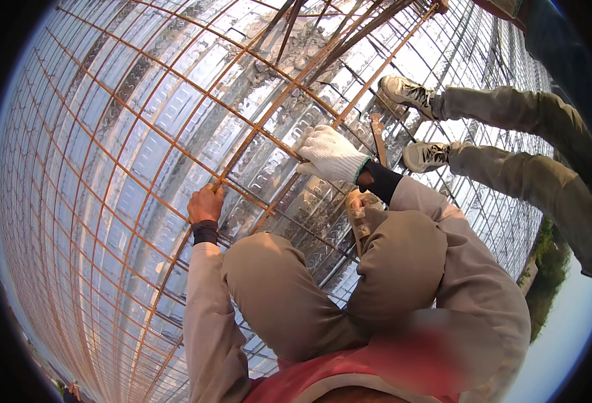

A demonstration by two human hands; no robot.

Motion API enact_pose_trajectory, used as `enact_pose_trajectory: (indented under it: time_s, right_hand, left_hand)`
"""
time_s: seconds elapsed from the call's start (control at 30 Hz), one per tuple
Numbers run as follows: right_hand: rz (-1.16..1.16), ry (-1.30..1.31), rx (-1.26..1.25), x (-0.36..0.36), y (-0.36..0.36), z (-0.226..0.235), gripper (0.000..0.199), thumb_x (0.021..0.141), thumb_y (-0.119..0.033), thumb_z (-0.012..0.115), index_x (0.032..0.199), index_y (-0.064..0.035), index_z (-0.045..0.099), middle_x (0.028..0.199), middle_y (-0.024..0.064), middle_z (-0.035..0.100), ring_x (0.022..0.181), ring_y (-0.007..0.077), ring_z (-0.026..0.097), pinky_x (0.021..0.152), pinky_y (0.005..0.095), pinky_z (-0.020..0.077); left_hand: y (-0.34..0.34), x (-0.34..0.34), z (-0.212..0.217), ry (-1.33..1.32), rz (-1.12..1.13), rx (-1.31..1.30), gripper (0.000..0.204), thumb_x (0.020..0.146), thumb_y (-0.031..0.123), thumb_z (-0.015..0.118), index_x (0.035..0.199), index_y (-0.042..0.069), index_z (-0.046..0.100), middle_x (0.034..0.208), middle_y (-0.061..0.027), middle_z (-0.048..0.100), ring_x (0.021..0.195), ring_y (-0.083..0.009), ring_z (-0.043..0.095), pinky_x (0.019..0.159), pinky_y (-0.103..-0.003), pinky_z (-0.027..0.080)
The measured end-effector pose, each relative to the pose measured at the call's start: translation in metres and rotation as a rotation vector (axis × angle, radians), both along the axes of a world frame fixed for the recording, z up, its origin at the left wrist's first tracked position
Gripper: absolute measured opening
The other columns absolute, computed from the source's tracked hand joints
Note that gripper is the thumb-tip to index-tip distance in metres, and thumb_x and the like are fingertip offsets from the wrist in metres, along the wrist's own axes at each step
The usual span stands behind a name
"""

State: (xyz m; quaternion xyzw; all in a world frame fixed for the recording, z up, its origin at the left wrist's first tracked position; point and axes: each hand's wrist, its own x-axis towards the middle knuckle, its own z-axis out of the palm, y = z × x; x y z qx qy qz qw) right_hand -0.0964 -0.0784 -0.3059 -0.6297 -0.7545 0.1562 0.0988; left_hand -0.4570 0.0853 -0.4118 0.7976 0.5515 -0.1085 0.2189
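My left hand [206, 203] is bare, with a dark band at the wrist. Its fingers are closed on a rusty rebar [242, 149] just below a crossing of the mesh; whether a small thing is also pinched there I cannot make out. To the right, my right hand [333, 153] wears a white knitted glove with a green cuff edge. The gloved fingers curl round a crossing rebar [277, 142], hiding the part they grip. Between the hands the rebar grid lies just above shiny corrugated metal decking [269, 173].
A co-worker's legs [511, 124] and pale laced shoes [407, 94] stand on the mesh at right. Loose dark bars [343, 43] lie across the grid at the top. A flat rusty piece [378, 138] lies near those shoes. My knees [403, 258] are bent below my hands.
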Motion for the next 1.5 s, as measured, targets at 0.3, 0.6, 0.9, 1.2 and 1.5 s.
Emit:
enact_pose_trajectory:
  time_s: [0.3, 0.6, 0.9, 1.2, 1.5]
  right_hand:
    - [-0.079, -0.006, -0.101, -0.007, -0.015, -0.021, 0.037, 0.095, -0.044, 0.082, 0.093, -0.0072, 0.08, 0.1, 0.012, 0.076, 0.106, 0.0353, 0.073, 0.1, 0.0509, 0.0495]
    - [-0.07, 0.023, 0.046, -0.007, -0.016, -0.022, 0.037, 0.096, -0.04, 0.078, 0.09, -0.0043, 0.083, 0.088, 0.0139, 0.076, 0.092, 0.0373, 0.074, 0.096, 0.0518, 0.0503]
    - [0.049, 0.339, 0.196, 0.041, -0.036, -0.016, 0.022, 0.102, -0.027, 0.079, 0.115, -0.0082, 0.079, 0.11, 0.0125, 0.079, 0.109, 0.0367, 0.074, 0.105, 0.0499, 0.0557]
    - [-0.867, 0.296, 0.499, 0.234, 0.055, 0.036, 0.046, 0.108, -0.022, 0.068, 0.151, -0.0063, 0.066, 0.136, 0.0243, 0.078, 0.125, 0.0429, 0.077, 0.109, 0.0519, 0.0599]
    - [-0.712, -0.302, -0.036, 0.338, 0.136, -0.007, 0.035, 0.099, -0.012, 0.06, 0.131, -0.0034, 0.072, 0.125, 0.0254, 0.079, 0.125, 0.0474, 0.074, 0.105, 0.0572, 0.0593]
  left_hand:
    - [-0.011, 0.063, 0.046, -0.304, -0.19, 0.365, 0.048, 0.087, 0.03, 0.091, 0.125, 0.004, 0.074, 0.124, -0.0165, 0.078, 0.121, -0.0421, 0.07, 0.101, -0.054, 0.059]
    - [0.005, 0.101, 0.025, 0.172, -0.259, 0.381, 0.038, 0.096, 0.044, 0.087, 0.108, 0.009, 0.083, 0.097, -0.0177, 0.083, 0.106, -0.0416, 0.076, 0.088, -0.055, 0.061]
    - [0.006, 0.101, 0.01, 0.028, -0.236, 0.305, 0.033, 0.097, 0.042, 0.086, 0.099, 0.009, 0.082, 0.083, -0.0219, 0.08, 0.082, -0.045, 0.078, 0.08, -0.058, 0.062]
    - [0.003, 0.083, 0.007, 0.051, -0.245, 0.346, 0.033, 0.1, 0.042, 0.082, 0.103, 0.01, 0.08, 0.081, -0.0199, 0.079, 0.079, -0.0418, 0.077, 0.084, -0.054, 0.059]
    - [-0.003, 0.098, 0.005, -0.011, -0.211, 0.303, 0.033, 0.099, 0.04, 0.082, 0.103, 0.008, 0.079, 0.078, -0.0188, 0.078, 0.081, -0.0419, 0.077, 0.089, -0.056, 0.056]
